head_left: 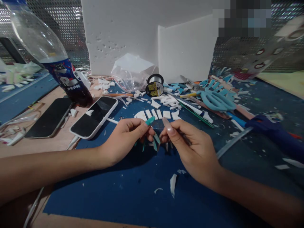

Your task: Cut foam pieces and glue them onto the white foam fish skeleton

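My left hand [129,133], with long teal nails, is closed in a pinch, thumb against forefinger. My right hand [193,144], with long silvery nails, pinches in the same way close beside it, fingertips a small gap apart. Whatever is between the fingers is too small or too hidden to name. Just beyond the fingertips, a row of white foam pieces [153,114] lies in the shape of a fish skeleton, with a head at the left and a tail at the right. Behind it stands a spool of clear line [155,85]. Under both hands is a blue mat [106,196].
Two phones [51,118] and a Pepsi bottle [67,79] are at the left. Light-blue scissors [216,99] and a dark blue glue gun [273,129] lie right. White foam scraps [173,185] are scattered about. A clear plastic bag [130,71] sits before white foam boards [185,50].
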Action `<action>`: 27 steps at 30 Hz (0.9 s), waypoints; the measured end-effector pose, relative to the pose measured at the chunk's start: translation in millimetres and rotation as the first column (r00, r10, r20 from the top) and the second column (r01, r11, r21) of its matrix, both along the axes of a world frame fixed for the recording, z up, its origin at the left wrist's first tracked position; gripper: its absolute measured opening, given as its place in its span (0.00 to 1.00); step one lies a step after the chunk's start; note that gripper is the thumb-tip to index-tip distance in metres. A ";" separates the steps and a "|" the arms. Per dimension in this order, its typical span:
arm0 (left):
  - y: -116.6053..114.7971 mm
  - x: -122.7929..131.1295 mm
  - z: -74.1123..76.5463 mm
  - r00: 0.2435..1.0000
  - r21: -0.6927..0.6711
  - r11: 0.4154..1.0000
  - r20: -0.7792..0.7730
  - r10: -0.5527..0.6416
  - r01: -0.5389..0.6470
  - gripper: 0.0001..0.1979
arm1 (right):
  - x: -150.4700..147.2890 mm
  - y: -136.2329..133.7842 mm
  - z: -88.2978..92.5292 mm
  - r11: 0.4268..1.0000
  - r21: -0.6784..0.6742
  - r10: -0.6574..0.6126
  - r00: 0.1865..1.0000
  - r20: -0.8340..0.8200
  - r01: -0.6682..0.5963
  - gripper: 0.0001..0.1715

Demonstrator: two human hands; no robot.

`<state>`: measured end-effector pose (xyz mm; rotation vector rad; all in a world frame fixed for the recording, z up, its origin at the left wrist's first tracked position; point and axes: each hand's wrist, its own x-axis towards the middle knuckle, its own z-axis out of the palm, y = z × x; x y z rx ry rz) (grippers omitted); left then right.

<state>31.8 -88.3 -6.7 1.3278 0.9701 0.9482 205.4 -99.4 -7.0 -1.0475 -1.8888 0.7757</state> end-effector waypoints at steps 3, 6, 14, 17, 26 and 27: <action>-0.8 -0.3 -0.3 1.000 0.008 1.000 -0.006 0.000 0.000 0.15 | 0.0 0.6 0.3 1.000 -0.010 -0.002 1.000 0.004 0.002 0.12; -1.2 -0.4 -0.7 1.000 0.020 1.000 0.001 0.000 0.000 0.15 | 0.7 1.5 0.3 1.000 -0.015 -0.001 1.000 0.011 0.001 0.12; 0.0 0.5 -0.8 0.992 0.033 0.997 -0.096 0.077 -0.074 0.14 | -1.0 1.9 0.7 0.997 -0.075 0.015 0.998 0.060 -0.010 0.14; -1.6 0.9 0.1 0.960 0.142 0.982 -0.233 0.156 -0.125 0.15 | -1.8 3.6 0.3 0.992 -0.126 0.035 0.996 0.088 -0.023 0.15; -3.0 -1.2 -1.8 0.782 0.706 0.708 -0.445 0.437 0.006 0.12 | -2.8 5.6 -1.0 0.977 -0.191 0.106 0.994 0.030 -0.098 0.17; -2.5 -1.6 -2.6 0.774 0.739 0.674 -0.438 0.457 0.021 0.12 | -2.7 6.0 -1.3 0.973 -0.208 0.108 0.994 0.017 -0.102 0.17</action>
